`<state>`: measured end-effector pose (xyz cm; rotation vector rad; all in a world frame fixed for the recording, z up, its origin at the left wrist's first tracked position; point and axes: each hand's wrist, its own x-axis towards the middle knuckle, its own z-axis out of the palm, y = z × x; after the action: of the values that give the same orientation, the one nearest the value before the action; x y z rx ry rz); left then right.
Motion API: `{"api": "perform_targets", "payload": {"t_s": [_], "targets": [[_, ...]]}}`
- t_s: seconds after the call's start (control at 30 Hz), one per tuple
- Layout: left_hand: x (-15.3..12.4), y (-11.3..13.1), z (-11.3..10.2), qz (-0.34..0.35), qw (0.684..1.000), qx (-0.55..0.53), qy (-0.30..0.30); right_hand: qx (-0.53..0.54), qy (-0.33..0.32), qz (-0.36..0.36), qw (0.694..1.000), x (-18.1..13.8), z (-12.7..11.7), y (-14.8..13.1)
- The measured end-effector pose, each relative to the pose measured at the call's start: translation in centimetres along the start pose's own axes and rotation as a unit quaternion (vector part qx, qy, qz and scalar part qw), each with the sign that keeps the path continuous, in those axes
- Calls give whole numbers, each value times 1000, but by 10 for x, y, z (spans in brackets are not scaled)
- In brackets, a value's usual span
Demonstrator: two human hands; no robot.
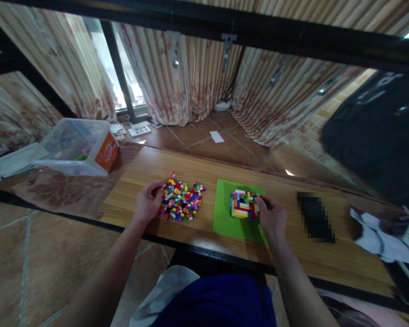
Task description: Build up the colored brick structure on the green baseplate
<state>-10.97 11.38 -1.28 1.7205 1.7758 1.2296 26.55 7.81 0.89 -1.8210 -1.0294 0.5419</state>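
A loose heap of small colourful toy building bricks (184, 200) lies on the wooden board. At the heap's left edge is my left hand (149, 200), its fingers curled in a pinch; whether a brick is between them is too small to see. To the right, a green baseplate (221, 218) carries a low boxy build of multicoloured bricks (242, 210), with white, yellow, red and blue rows and an opening in its top. My right hand (273, 217) is at the build's right side, thumb and fingertips pinched together against its edge. Anything in that pinch is hidden.
A clear plastic bin (71, 141) with an orange label stands at the far left. Right of the baseplate is a dark pixelated object (315, 217). White papers (381, 238) lie at the right end. A dark bar (204, 20) crosses overhead, with curtains behind.
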Motion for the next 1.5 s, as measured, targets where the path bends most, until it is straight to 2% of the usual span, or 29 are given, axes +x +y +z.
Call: {"api": "perform_targets", "payload": {"t_s": [0.23, 0.47, 0.67, 0.73, 0.83, 0.9, 0.97, 1.0, 1.07, 1.27, 1.4, 1.5], "targets": [[0, 0, 0, -6, 1000, -1, -1, -20, 15, -35, 999, -4, 3, 2], [0, 3, 0, 0, 1000, -11, -1, -54, -7, -40, 998, -7, -2, 0], [0, 3, 1, -5, 1000, -18, -8, -57, 112, -66, 990, -21, -17, -16], [0, 2, 1, -6, 1000, -21, -7, -27, 119, -81, 989, -31, -16, -26], [-1, 2, 1, -8, 1000, -22, -5, -1, 60, -128, 990, -55, -2, -38], [-1, 3, 1, -11, 1000, -19, -5, -11, -31, -180, 983, -76, 14, -44], [-2, 4, 1, -12, 1000, -18, -5, -27, -144, -233, 962, -97, 32, -46], [-2, 5, 1, -12, 1000, -19, -5, -35, -180, -251, 950, -106, 41, -47], [-2, 5, 2, -11, 1000, -21, -4, -62, -213, -270, 937, -121, 58, -47], [-2, 4, 2, -15, 999, -28, -6, -182, -183, -300, 918, -132, 92, -50], [-2, 7, 1, -15, 1000, -26, -6, -241, -154, -308, 907, -131, 102, -51], [-2, 8, 1, -12, 1000, -27, -7, -242, -151, -320, 903, -129, 105, -48]]}}
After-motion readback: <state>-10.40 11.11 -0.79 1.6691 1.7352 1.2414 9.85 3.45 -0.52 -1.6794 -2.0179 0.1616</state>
